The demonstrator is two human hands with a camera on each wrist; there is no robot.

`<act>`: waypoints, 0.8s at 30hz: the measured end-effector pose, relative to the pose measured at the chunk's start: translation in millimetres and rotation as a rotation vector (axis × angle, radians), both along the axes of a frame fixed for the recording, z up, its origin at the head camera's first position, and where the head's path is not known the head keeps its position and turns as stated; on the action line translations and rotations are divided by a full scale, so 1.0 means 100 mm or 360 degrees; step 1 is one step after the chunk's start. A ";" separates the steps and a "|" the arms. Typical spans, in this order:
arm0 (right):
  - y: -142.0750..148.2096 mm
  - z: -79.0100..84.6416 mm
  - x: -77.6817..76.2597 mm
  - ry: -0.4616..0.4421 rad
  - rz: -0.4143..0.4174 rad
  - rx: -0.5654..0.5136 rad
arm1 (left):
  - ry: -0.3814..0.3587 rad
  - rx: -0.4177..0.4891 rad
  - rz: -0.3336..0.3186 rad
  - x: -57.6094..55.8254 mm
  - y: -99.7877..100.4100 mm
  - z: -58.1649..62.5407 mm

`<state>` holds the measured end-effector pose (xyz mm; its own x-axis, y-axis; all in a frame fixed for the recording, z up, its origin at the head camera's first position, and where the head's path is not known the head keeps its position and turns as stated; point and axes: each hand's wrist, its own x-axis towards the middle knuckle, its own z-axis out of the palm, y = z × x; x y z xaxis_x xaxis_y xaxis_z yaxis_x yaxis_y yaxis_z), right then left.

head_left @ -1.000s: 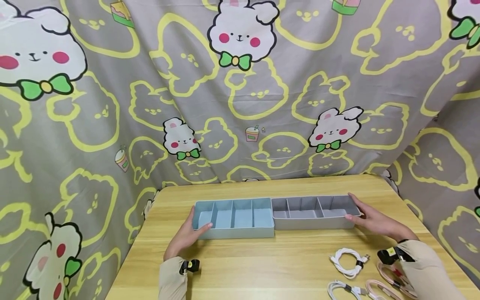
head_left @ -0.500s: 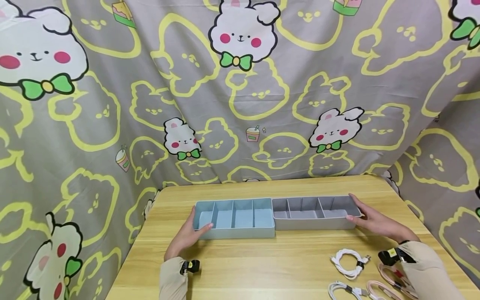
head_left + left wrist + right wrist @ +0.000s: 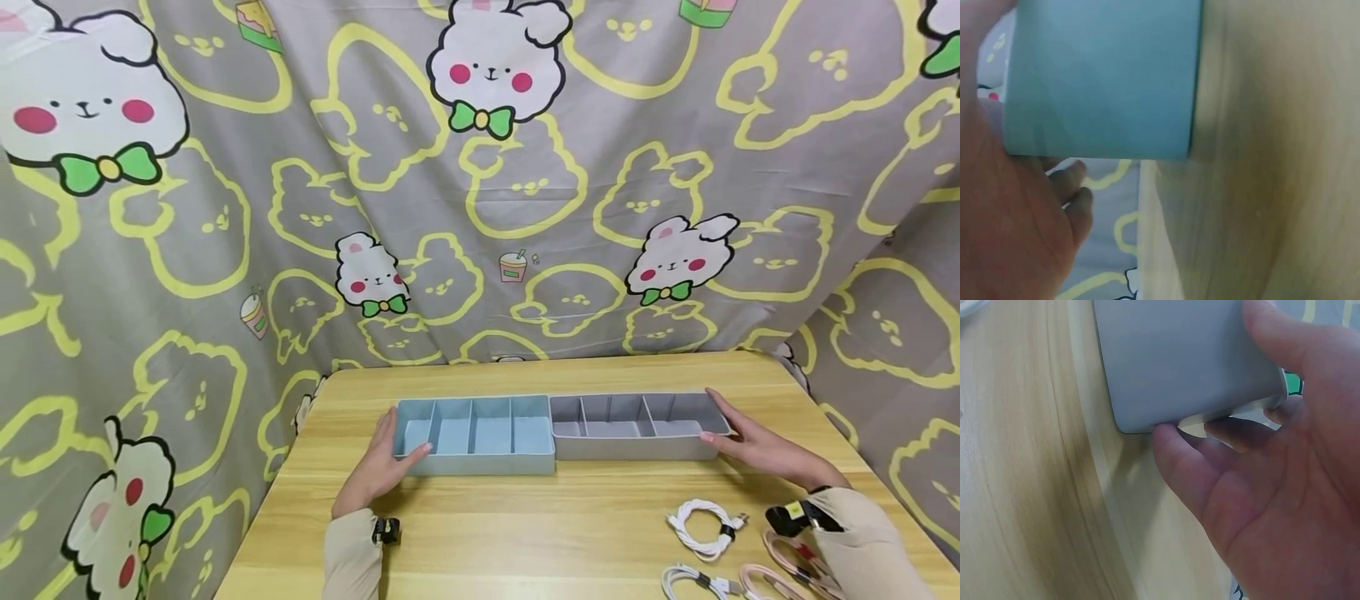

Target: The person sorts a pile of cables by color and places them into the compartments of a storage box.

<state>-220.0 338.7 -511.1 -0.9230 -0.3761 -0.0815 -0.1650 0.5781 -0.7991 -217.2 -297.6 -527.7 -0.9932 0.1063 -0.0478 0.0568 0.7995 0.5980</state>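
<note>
A light blue drawer organizer box [image 3: 480,465] with several compartments lies lengthwise on the table. Directly to its right, end against end, is a grey divided organizer box [image 3: 633,448]. My left hand [image 3: 378,467] grips the blue box's left end, thumb over the front rim and fingers along the end wall. The grey box's right end is held by my right hand [image 3: 761,442], its thumb at the front rim and its fingers behind. In the left wrist view, the blue wall [image 3: 1104,81] stands on the wood. The right wrist view shows a finger under the grey box's lower corner.
Coiled cables lie at the table's front right: a white one [image 3: 703,505] with a black tie, another white one [image 3: 670,577], and pink ones [image 3: 759,570] partly under the right sleeve. A cartoon-patterned curtain [image 3: 450,208] hangs behind the wooden table [image 3: 480,525].
The head view has shifted slightly, so everything appears a little further right. Both hands keep their hold on the boxes, which stay in place on the table.
</note>
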 end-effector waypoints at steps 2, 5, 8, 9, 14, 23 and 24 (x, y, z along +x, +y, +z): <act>0.01 -0.02 0.00 0.0002 -0.0005 -0.0011 | 0.0027 -0.0050 -0.0015 0.00 0.00 -0.02; 0.02 -0.05 -0.02 0.0008 -0.0005 -0.0007 | 0.0066 -0.0123 -0.0024 -0.01 0.01 -0.02; 0.02 -0.05 -0.02 0.0007 0.0000 -0.0014 | 0.0114 -0.0173 -0.0026 0.00 0.01 -0.02; 0.02 -0.05 -0.02 0.0010 0.0002 -0.0017 | 0.0130 -0.0192 -0.0022 0.00 0.01 -0.01; 0.02 -0.05 -0.01 -0.0001 0.0016 -0.0035 | 0.0201 -0.0242 -0.0014 -0.01 0.02 0.01; 0.00 -0.03 0.00 0.0049 0.0016 -0.0011 | 0.0170 -0.0191 -0.0020 0.00 0.04 0.03; -0.01 -0.03 0.00 0.0075 0.0015 -0.0001 | 0.0169 -0.0175 -0.0021 0.01 0.04 0.03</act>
<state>-220.1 338.1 -513.6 -0.9221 -0.3850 -0.0381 -0.2078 0.5759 -0.7907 -216.6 -293.8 -524.6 -0.9919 0.1190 0.0453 0.1257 0.8585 0.4971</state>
